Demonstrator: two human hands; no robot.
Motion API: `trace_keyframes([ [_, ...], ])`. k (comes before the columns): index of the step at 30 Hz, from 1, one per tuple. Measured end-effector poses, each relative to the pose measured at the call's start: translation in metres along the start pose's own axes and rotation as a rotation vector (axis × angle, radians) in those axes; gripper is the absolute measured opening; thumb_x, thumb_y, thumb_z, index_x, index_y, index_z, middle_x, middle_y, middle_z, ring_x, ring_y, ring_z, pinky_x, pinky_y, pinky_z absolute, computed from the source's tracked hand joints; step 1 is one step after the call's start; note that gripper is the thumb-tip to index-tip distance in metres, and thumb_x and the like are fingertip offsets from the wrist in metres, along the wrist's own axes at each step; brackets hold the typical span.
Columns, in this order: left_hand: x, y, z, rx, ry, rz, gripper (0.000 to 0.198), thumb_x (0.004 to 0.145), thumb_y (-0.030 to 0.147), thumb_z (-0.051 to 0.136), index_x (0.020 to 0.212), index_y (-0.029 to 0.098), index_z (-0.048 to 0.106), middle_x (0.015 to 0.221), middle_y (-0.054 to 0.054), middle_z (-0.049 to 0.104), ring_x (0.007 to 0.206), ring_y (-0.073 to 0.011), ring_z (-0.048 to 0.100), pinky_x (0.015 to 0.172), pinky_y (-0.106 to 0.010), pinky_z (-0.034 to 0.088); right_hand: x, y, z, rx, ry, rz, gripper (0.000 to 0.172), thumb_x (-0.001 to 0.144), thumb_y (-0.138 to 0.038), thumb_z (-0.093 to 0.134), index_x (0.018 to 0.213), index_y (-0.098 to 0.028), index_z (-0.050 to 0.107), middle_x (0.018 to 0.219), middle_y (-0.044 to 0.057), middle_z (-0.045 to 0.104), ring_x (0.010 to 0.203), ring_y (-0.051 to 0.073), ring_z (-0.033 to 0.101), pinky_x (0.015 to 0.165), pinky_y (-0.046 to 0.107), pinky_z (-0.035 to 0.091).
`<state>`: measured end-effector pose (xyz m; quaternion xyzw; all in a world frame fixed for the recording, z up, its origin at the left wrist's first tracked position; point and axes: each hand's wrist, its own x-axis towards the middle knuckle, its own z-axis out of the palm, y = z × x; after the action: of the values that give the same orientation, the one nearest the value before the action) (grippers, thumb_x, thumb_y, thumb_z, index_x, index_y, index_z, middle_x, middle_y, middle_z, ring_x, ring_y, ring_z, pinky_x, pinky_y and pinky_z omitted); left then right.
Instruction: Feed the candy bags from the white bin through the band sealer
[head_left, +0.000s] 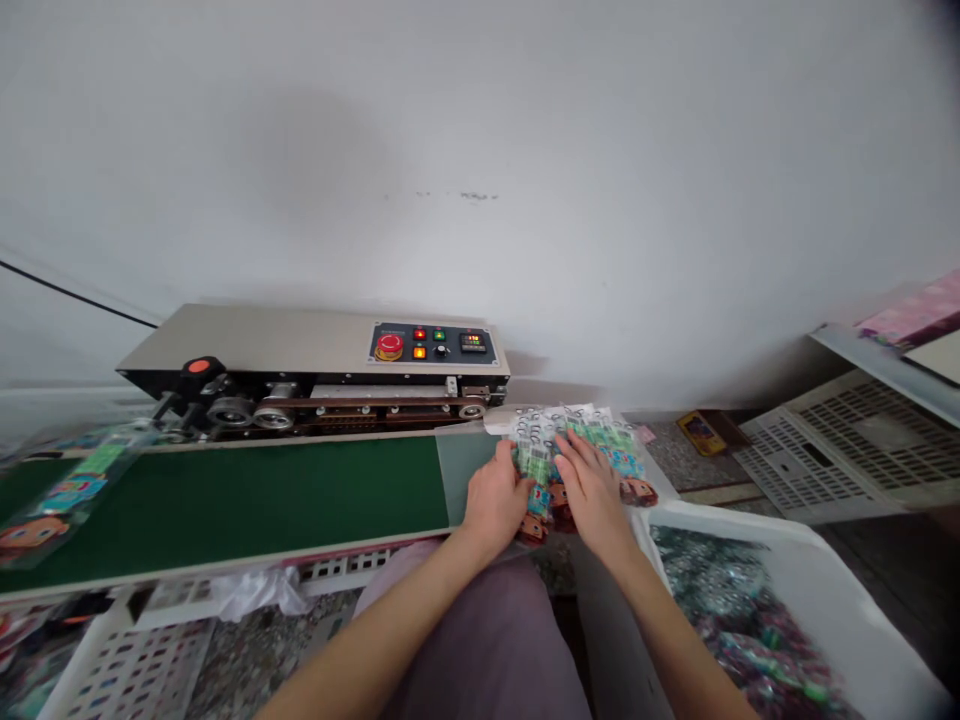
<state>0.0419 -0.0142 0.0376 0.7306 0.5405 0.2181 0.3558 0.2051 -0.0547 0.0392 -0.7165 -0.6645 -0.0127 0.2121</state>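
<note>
Several clear plastic packets (619,450) with green, blue and brown cartoon figures lie overlapped in a fanned row at the right end of the green belt. My left hand (495,505) closes on the left edge of the front packet (536,465), thumb over its face. On top of the packets beside it rests my right hand (592,495), fingers stretched out and a little apart; its thumb is hidden. A lone packet (79,485) of the same look lies at the far left of the green conveyor belt (300,500).
Behind the belt stands a band sealing machine (300,345) with rollers and a lit control panel (435,345). A white tub (825,560) of bagged items is at my right. Beyond are a white plastic crate (810,440) and a small box (701,433). Another crate (142,670) stands below left.
</note>
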Motion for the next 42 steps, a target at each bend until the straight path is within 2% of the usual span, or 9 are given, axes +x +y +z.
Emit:
trace_keyframes([
  [7,0.027,-0.018,-0.007,-0.223,0.131,-0.094,0.037,0.087,0.013,0.066,0.121,0.018,0.051,0.077,0.003,0.067,0.077,-0.0160,0.069,0.073,-0.024,0.048,-0.013,-0.018,0.006,-0.247,-0.057,-0.190,0.050,0.103,-0.042,0.039,0.150,-0.025,0.046,0.160,0.007,0.039,0.149,0.032,0.029,0.116,0.058,0.026],
  [11,0.037,-0.023,-0.017,-0.131,0.126,-0.116,0.039,0.085,0.013,0.068,0.121,0.015,0.053,0.075,0.000,0.069,0.077,-0.0211,0.070,0.074,-0.029,0.051,-0.008,-0.028,0.010,-0.315,-0.073,-0.213,0.049,0.103,-0.040,0.042,0.148,-0.023,0.049,0.160,0.008,0.038,0.148,0.035,0.030,0.114,0.058,0.028],
  [14,0.031,-0.022,-0.025,-0.040,0.148,-0.102,0.030,0.089,0.015,0.062,0.118,0.015,0.058,0.098,-0.011,0.072,0.094,-0.0274,0.070,0.086,-0.039,0.051,-0.002,-0.034,0.009,-0.343,-0.075,-0.208,0.047,0.103,-0.040,0.043,0.145,-0.022,0.054,0.158,0.009,0.042,0.146,0.036,0.032,0.113,0.058,0.029],
  [17,0.016,-0.027,-0.027,0.114,0.177,0.104,0.030,0.098,0.017,0.047,0.126,0.016,0.058,0.131,-0.015,0.063,0.122,-0.0271,0.060,0.103,-0.042,0.046,0.001,-0.039,0.008,-0.365,-0.069,-0.197,0.044,0.102,-0.040,0.044,0.141,-0.023,0.058,0.156,0.010,0.046,0.145,0.036,0.035,0.113,0.058,0.029],
  [21,0.002,-0.049,-0.021,0.364,0.041,0.501,0.046,0.105,0.027,0.035,0.149,0.016,0.041,0.157,-0.012,0.044,0.146,-0.0240,0.038,0.119,-0.047,0.031,0.001,-0.042,0.008,-0.390,-0.062,-0.202,0.044,0.102,-0.040,0.044,0.140,-0.023,0.059,0.155,0.010,0.047,0.144,0.037,0.036,0.113,0.058,0.029],
  [26,0.002,-0.070,-0.016,0.541,0.035,0.530,0.053,0.107,0.036,0.025,0.156,0.016,0.030,0.163,-0.011,0.032,0.152,-0.0264,0.025,0.121,-0.065,0.013,-0.001,-0.042,0.012,-0.401,-0.050,-0.203,0.045,0.102,-0.041,0.043,0.139,-0.021,0.059,0.155,0.012,0.046,0.145,0.038,0.034,0.112,0.059,0.028],
  [31,-0.001,-0.071,-0.021,0.605,0.072,0.467,0.053,0.106,0.035,0.027,0.154,0.016,0.035,0.162,-0.011,0.034,0.151,-0.0281,0.028,0.121,-0.068,0.010,0.001,-0.044,0.015,-0.412,-0.087,-0.190,0.046,0.101,-0.042,0.045,0.145,-0.028,0.054,0.159,0.012,0.041,0.145,0.038,0.032,0.112,0.060,0.027],
  [38,-0.014,-0.056,-0.048,0.668,0.120,0.264,0.050,0.104,0.033,0.034,0.145,0.011,0.051,0.157,-0.017,0.043,0.148,-0.0358,0.033,0.120,-0.070,0.011,0.011,-0.051,0.016,-0.394,-0.107,-0.170,0.046,0.101,-0.046,0.045,0.142,-0.029,0.056,0.159,0.013,0.040,0.146,0.038,0.031,0.113,0.062,0.025],
  [42,-0.020,-0.043,-0.032,0.611,0.032,0.470,0.054,0.106,0.038,0.027,0.151,0.011,0.042,0.161,-0.013,0.036,0.151,-0.0278,0.028,0.123,-0.061,0.017,0.008,-0.046,0.013,-0.408,-0.096,-0.167,0.046,0.102,-0.040,0.045,0.145,-0.026,0.053,0.159,0.013,0.040,0.146,0.038,0.032,0.114,0.061,0.026],
])
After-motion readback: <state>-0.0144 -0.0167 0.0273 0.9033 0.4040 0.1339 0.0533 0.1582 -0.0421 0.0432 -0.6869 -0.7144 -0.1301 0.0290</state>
